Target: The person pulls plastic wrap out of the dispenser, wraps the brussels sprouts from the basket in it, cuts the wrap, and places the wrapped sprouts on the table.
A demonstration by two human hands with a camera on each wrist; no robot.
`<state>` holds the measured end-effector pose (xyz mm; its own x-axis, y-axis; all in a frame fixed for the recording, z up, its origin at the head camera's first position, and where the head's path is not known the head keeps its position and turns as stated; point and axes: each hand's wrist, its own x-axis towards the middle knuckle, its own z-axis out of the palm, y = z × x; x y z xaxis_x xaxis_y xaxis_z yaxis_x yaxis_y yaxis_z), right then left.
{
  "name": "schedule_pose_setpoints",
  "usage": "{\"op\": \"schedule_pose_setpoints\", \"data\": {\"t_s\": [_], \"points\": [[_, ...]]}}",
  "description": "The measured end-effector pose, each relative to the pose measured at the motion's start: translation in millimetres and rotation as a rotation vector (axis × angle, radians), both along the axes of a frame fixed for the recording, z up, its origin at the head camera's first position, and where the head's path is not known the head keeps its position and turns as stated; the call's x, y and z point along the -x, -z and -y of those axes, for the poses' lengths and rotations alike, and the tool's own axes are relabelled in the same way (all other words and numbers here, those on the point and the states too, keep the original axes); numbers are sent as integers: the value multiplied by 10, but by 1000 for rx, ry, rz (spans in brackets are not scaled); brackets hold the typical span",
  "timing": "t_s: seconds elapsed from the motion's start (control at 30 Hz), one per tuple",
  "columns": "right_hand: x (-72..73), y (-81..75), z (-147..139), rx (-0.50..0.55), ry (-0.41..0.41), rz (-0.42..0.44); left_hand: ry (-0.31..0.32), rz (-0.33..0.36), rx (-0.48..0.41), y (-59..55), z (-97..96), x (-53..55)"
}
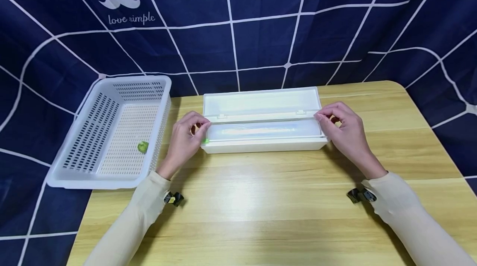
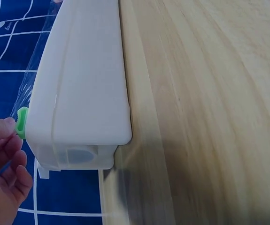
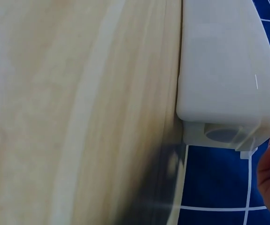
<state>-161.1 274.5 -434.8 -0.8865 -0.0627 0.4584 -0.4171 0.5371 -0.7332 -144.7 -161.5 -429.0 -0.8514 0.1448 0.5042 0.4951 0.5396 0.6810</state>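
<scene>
A white cling film dispenser (image 1: 264,146) lies on the table with its hinged lid (image 1: 261,102) raised at the back. Clear cling film (image 1: 264,128) spans the opening, its edge drawn up between both hands. At the left end, my left hand (image 1: 186,140) pinches one corner of the film between thumb and fingertips. Close by those fingertips sits a green slide cutter (image 2: 22,123) on the dispenser's edge. My right hand (image 1: 344,133) pinches the film's other corner at the right end. Only part of that hand shows at the edge of the right wrist view.
A white plastic basket (image 1: 154,162) stands left of the dispenser, with a small green round item (image 1: 143,147) inside. The wooden table (image 1: 261,200) runs back to a dark blue cloth (image 1: 261,46) with white lines.
</scene>
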Motion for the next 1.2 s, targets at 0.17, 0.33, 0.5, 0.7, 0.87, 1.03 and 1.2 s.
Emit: {"op": "schedule_pose_setpoints", "data": {"t_s": [0.17, 0.33, 0.5, 0.7, 0.87, 1.03, 1.2], "points": [[16, -12, -3, 3, -3, -37, -9, -24, -14, 3, -9, 11], [33, -21, 11, 22, -9, -63, -19, -39, -27, 8, -11, 20], [48, -39, 24, 21, -3, -79, -25, -48, -34, -8, -9, 12], [65, -68, 31, 11, 9, -90, -19, -56, -39, -16, -2, 16], [67, -100, 26, 9, 17, -90, -12, -90, -46, -29, 0, 37], [73, -132, 28, 13, 23, -105, -10, -108, -52, -45, 2, 58], [81, -145, 46, 21, 21, -118, -12, -111, -58, -71, 2, 60]]}}
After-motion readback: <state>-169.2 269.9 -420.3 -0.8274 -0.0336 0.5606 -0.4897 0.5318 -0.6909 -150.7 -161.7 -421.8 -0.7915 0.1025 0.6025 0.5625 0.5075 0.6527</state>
